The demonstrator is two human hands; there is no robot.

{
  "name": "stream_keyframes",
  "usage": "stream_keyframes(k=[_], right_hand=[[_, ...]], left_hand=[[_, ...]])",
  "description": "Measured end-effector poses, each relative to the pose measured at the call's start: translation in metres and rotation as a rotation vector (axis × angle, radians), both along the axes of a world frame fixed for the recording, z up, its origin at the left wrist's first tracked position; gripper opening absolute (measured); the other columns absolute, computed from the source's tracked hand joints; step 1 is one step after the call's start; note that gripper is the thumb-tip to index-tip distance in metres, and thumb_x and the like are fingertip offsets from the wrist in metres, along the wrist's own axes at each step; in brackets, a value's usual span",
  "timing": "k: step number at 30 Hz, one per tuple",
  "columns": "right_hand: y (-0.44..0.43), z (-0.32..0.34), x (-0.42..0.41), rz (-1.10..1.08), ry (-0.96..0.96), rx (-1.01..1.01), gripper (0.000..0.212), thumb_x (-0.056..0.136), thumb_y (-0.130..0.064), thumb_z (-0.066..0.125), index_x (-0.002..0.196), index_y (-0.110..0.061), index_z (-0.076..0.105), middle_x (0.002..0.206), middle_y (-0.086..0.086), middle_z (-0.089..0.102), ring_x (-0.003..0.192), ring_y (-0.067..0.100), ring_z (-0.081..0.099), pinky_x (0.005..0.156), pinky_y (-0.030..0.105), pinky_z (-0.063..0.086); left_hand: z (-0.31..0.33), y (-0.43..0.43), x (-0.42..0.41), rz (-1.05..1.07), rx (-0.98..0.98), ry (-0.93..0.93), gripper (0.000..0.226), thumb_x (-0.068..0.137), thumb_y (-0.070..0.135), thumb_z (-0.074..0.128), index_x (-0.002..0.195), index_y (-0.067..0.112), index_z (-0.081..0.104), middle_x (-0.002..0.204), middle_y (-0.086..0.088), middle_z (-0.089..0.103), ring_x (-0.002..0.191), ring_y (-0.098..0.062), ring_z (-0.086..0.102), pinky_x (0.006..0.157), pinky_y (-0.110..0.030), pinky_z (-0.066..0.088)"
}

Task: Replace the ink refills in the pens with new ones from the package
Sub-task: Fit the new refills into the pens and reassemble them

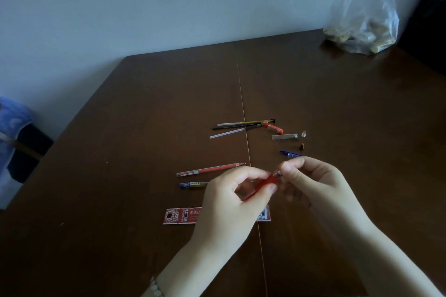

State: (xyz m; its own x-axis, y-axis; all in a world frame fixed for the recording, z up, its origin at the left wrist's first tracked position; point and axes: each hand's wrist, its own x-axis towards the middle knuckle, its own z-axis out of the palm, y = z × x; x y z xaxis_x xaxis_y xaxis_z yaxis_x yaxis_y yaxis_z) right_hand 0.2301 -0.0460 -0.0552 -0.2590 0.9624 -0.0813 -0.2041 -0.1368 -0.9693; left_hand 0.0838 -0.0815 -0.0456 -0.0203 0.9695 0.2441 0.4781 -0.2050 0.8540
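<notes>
Over the counter [144,236], the left hand [226,205] pinches a red pen barrel [261,184] while the right hand [311,183] pinches its metal tip end [279,173], fingers closed tight. The refill package [179,216] lies just beneath, partly hidden by the hands. If the tip comes free suddenly, I'd guess it could drop and roll among the loose caps [303,134] nearby.

Dark wooden table [144,128], smooth with a soft sheen; translucent red plastic pen barrel [261,184]; crinkly clear plastic bag [362,19].
</notes>
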Motion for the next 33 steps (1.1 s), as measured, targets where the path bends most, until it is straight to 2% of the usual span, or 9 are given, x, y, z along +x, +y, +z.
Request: stream_keyframes(k=[4, 7, 12, 15, 19, 24, 28, 31, 33], right_hand=[[-0.001, 0.0, 0.0, 0.047, 0.027, 0.025, 0.052, 0.044, -0.057, 0.079, 0.078, -0.018, 0.073, 0.068, 0.005, 0.071, 0.053, 0.009, 0.058, 0.051, 0.016, 0.049], [0.0, -0.002, 0.002, 0.01, -0.003, 0.032, 0.034, 0.053, -0.048, 0.075, 0.063, -0.016, 0.071, 0.06, 0.004, 0.068, 0.051, 0.011, 0.056, 0.049, 0.015, 0.047], [-0.003, -0.007, 0.0, 0.039, 0.064, 0.018, 0.055, 0.042, -0.06, 0.079, 0.077, -0.018, 0.074, 0.073, 0.0, 0.072, 0.061, 0.008, 0.059, 0.055, 0.018, 0.05], [-0.002, -0.011, -0.001, -0.022, 0.029, 0.04, 0.052, 0.039, -0.062, 0.079, 0.062, -0.015, 0.07, 0.066, 0.001, 0.07, 0.059, 0.011, 0.058, 0.054, 0.018, 0.049], [-0.005, -0.012, -0.001, 0.024, 0.09, 0.017, 0.055, 0.045, -0.059, 0.078, 0.079, -0.016, 0.073, 0.069, 0.003, 0.065, 0.064, 0.016, 0.053, 0.057, 0.02, 0.048], [-0.005, -0.014, -0.001, -0.002, 0.11, 0.046, 0.046, 0.045, -0.056, 0.079, 0.067, -0.017, 0.07, 0.062, 0.001, 0.064, 0.055, 0.012, 0.051, 0.05, 0.019, 0.045], [-0.005, -0.014, 0.0, 0.018, 0.12, 0.029, 0.054, 0.044, -0.056, 0.08, 0.079, -0.016, 0.073, 0.063, 0.002, 0.064, 0.056, 0.012, 0.051, 0.051, 0.019, 0.045], [-0.002, -0.013, 0.001, 0.009, 0.044, 0.037, 0.052, 0.041, -0.06, 0.079, 0.066, -0.015, 0.07, 0.059, 0.003, 0.064, 0.05, 0.009, 0.049, 0.046, 0.015, 0.042], [-0.002, -0.013, 0.003, 0.039, 0.043, 0.031, 0.056, 0.042, -0.061, 0.078, 0.073, -0.015, 0.071, 0.061, 0.003, 0.064, 0.05, 0.009, 0.048, 0.046, 0.016, 0.042]], left_hand=[[0.0, 0.001, 0.001, -0.007, 0.013, -0.04, 0.012, 0.076, 0.019, 0.071, 0.084, 0.027, 0.07, 0.074, 0.014, 0.069, 0.073, -0.004, 0.065, 0.062, -0.012, 0.049], [0.0, 0.002, 0.002, -0.029, -0.008, -0.046, 0.01, 0.076, 0.019, 0.07, 0.083, 0.026, 0.071, 0.073, 0.013, 0.07, 0.071, -0.005, 0.065, 0.061, -0.012, 0.049], [0.0, 0.002, 0.002, -0.026, -0.004, -0.078, 0.013, 0.076, 0.018, 0.071, 0.086, 0.025, 0.071, 0.077, 0.011, 0.072, 0.073, -0.003, 0.065, 0.063, -0.015, 0.052], [0.0, 0.001, 0.002, -0.045, -0.016, -0.074, 0.011, 0.076, 0.018, 0.07, 0.085, 0.025, 0.071, 0.073, 0.014, 0.07, 0.071, -0.002, 0.065, 0.061, -0.012, 0.049], [0.0, 0.001, 0.003, -0.035, -0.006, -0.076, 0.012, 0.076, 0.019, 0.07, 0.088, 0.022, 0.072, 0.078, 0.01, 0.072, 0.073, -0.003, 0.065, 0.063, -0.014, 0.051], [0.001, 0.0, 0.004, -0.064, -0.025, -0.071, 0.01, 0.078, 0.02, 0.068, 0.087, 0.024, 0.071, 0.079, 0.009, 0.072, 0.075, -0.007, 0.066, 0.065, -0.021, 0.055], [-0.001, 0.001, 0.003, -0.048, -0.028, -0.071, 0.011, 0.078, 0.02, 0.069, 0.088, 0.023, 0.071, 0.08, 0.009, 0.072, 0.075, -0.008, 0.066, 0.065, -0.024, 0.056], [-0.002, 0.001, 0.002, -0.059, -0.032, -0.038, 0.01, 0.078, 0.021, 0.068, 0.088, 0.023, 0.071, 0.08, 0.008, 0.072, 0.074, -0.007, 0.065, 0.063, -0.018, 0.052], [-0.003, 0.001, 0.001, -0.057, -0.025, -0.02, 0.01, 0.078, 0.021, 0.068, 0.088, 0.022, 0.071, 0.08, 0.009, 0.072, 0.073, -0.005, 0.064, 0.062, -0.014, 0.05]])
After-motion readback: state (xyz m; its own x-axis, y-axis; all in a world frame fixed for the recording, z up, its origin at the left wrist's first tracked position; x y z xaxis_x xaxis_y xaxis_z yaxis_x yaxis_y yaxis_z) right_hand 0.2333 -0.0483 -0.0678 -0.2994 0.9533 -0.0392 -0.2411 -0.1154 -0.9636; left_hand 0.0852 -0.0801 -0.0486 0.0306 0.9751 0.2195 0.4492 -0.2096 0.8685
